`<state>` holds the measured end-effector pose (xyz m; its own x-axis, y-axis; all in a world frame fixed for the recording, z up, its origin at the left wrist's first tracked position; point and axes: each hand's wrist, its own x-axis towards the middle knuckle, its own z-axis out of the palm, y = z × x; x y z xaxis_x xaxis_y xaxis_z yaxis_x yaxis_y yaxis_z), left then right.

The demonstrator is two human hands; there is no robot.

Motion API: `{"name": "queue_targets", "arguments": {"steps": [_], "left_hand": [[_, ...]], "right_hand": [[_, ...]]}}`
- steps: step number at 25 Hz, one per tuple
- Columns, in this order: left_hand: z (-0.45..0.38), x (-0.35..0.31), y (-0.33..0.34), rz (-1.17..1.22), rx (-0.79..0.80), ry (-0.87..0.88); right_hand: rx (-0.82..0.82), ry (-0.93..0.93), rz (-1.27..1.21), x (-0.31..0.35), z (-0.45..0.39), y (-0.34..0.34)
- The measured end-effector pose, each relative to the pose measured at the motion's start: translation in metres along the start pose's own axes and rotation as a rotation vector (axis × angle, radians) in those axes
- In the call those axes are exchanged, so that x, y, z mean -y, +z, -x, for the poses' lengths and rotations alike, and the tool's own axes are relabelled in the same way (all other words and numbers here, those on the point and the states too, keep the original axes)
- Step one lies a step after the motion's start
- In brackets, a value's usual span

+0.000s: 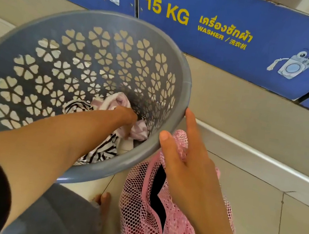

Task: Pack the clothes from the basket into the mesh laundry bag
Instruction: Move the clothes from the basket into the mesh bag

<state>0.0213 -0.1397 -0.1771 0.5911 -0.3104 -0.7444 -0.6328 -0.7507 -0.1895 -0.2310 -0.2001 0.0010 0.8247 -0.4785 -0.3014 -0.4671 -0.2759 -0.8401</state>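
A round grey basket (183,93) with flower-shaped holes is tilted toward me on the floor. At its bottom lie a pale lilac-and-white garment (119,100) and a black-and-white striped garment (104,149). My left hand (129,119) reaches deep into the basket, fingers closed on the pale garment. To the basket's right hangs a pink mesh laundry bag (152,227), with something dark inside it. My right hand (184,154) grips the bag's top edge beside the basket rim, index finger stretched out along the rim.
Blue washer panels (223,36) marked "15 KG" run across the back. A metal floor strip (265,154) lies below them on beige tiles. My bare toes (104,200) and a grey-clad knee (57,216) show beneath the basket.
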Motion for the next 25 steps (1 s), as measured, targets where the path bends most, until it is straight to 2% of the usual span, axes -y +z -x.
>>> {"name": "queue_targets", "arguments": {"steps": [2,5,7,9,11,13,17,19,25], "left_hand": [[0.0,0.007,0.008,-0.213,-0.062,0.028],[0.001,0.012,0.002,-0.077,-0.275,-0.054],[0.008,0.02,-0.012,0.217,-0.296,-0.113],[0.02,0.031,-0.022,0.711,-0.178,-0.026],[0.038,0.039,-0.024,1.162,-0.148,0.018],[0.062,0.045,-0.035,1.394,-0.223,0.081],[0.127,0.051,-0.076,1.716,-0.518,0.096],[0.171,0.05,-0.089,1.796,-0.533,0.209],[0.307,0.029,-0.08,2.079,-0.269,0.735]], "right_hand": [[-0.006,-0.006,0.013,-0.002,-0.001,0.0],[0.015,0.024,0.028,0.0,-0.001,0.0],[0.018,0.018,0.012,0.001,-0.001,0.001],[0.018,-0.012,-0.019,0.0,0.001,0.001],[0.021,-0.049,-0.043,-0.002,0.001,0.001],[0.013,-0.073,-0.043,-0.002,0.002,0.0],[-0.012,-0.08,-0.08,-0.007,0.003,0.005],[-0.034,-0.074,-0.092,-0.009,0.007,0.007],[-0.158,-0.034,-0.153,-0.014,0.035,-0.019]]}}
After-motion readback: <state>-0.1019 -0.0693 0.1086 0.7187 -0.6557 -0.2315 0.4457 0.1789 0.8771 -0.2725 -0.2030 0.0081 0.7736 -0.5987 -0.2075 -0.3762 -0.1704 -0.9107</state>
